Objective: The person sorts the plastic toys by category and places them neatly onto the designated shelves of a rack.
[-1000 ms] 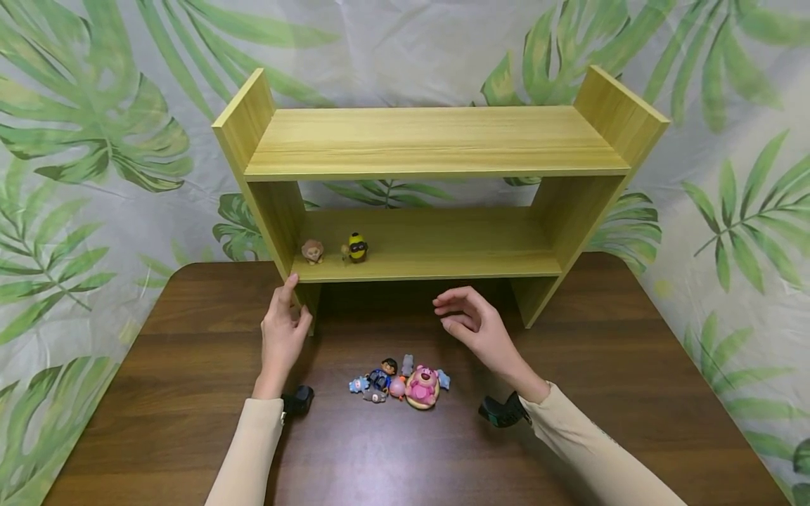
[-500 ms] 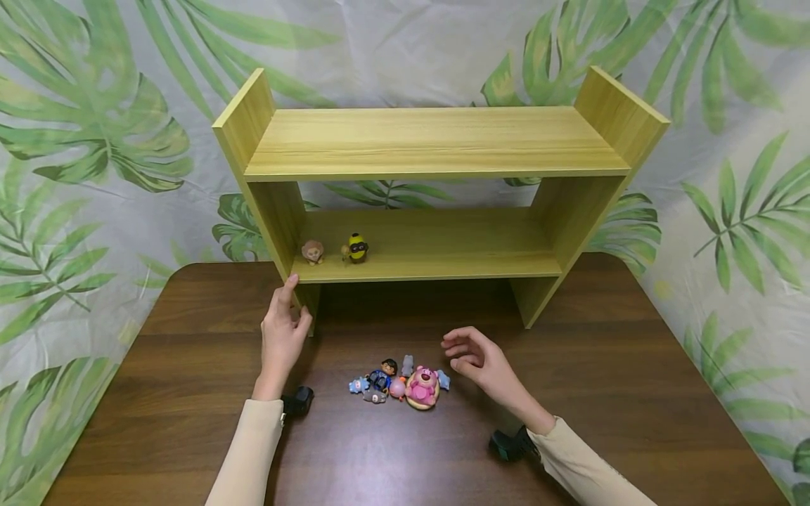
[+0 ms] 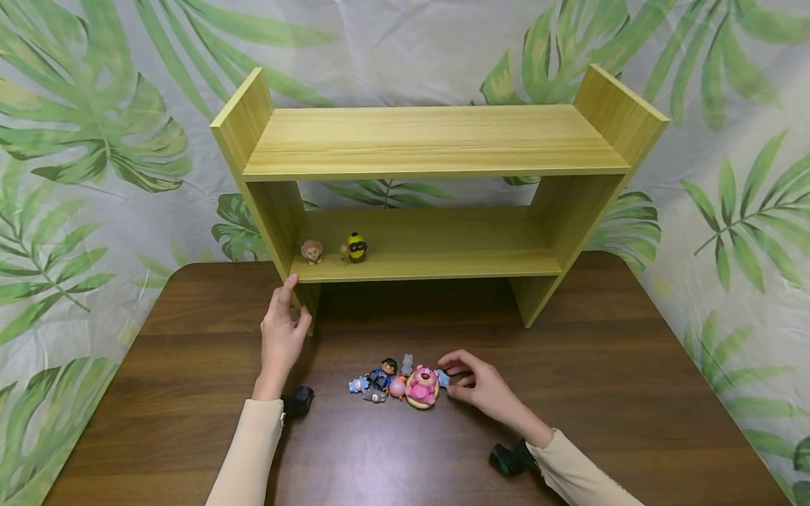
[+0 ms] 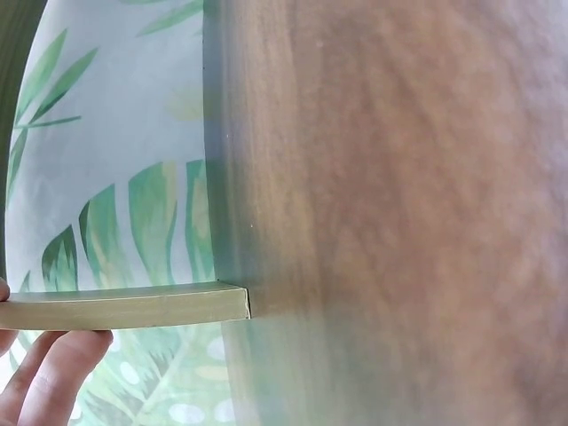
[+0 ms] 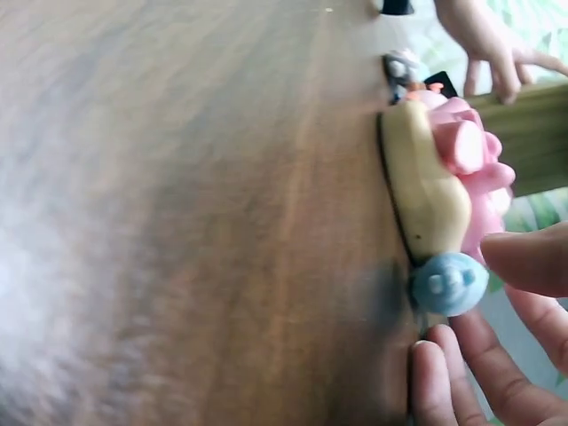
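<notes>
My left hand [image 3: 285, 327] holds the left side panel of the wooden shelf [image 3: 436, 140]; in the left wrist view, fingers [image 4: 67, 377] lie against the panel edge [image 4: 133, 307]. Down on the table, my right hand [image 3: 484, 386] is around the small blue figurine [image 3: 443, 379], thumb and fingers spread on either side of it. The right wrist view shows the figurine's round end [image 5: 451, 284] between thumb and fingertips, beside the pink bear toy [image 3: 422, 386] on its cream base.
Left of the bear lie a pink round toy [image 3: 397, 387], a doll in blue [image 3: 382, 374], a blue-white figurine [image 3: 358, 384] and two grey ones. On the middle shelf stand a lion figurine [image 3: 312, 251] and a yellow figure with dark goggles [image 3: 357, 248].
My right hand has come down and toward me from in front of the shelf to the blue figurine at the right end of the toys. My left hand has stayed on the shelf panel.
</notes>
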Demonstrator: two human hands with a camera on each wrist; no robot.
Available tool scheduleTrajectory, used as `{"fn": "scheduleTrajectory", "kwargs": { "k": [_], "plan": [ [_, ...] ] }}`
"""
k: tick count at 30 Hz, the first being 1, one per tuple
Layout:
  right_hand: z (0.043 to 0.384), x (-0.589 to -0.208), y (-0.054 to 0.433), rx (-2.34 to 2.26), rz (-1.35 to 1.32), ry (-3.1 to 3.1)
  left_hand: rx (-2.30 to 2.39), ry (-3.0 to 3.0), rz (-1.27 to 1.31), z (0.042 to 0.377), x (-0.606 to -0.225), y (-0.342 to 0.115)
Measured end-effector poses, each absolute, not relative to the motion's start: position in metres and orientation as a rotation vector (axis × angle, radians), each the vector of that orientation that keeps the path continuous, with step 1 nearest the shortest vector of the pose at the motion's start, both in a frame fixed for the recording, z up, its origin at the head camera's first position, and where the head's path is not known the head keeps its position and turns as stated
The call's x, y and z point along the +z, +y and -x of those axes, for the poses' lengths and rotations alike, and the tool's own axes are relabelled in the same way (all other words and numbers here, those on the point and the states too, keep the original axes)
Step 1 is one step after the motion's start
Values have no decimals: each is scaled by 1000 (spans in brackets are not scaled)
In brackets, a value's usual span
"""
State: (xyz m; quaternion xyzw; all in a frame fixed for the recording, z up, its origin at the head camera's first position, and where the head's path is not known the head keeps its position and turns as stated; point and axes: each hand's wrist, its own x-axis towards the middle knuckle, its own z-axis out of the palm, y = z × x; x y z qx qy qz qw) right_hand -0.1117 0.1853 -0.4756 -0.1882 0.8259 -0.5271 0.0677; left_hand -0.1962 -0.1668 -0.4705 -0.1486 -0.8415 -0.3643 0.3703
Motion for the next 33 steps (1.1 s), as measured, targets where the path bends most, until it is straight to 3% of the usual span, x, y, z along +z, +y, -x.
{"fn": "scheduleTrajectory", "kwargs": {
  "k": [12,33],
  "plan": [
    [114,-481,180,-1458,557,2592,-938,-2154,390,196,-468,-166],
    [117,-474,184,-1640,525,2572,-934,-2152,388,196,-470,-167]
  ]
}}
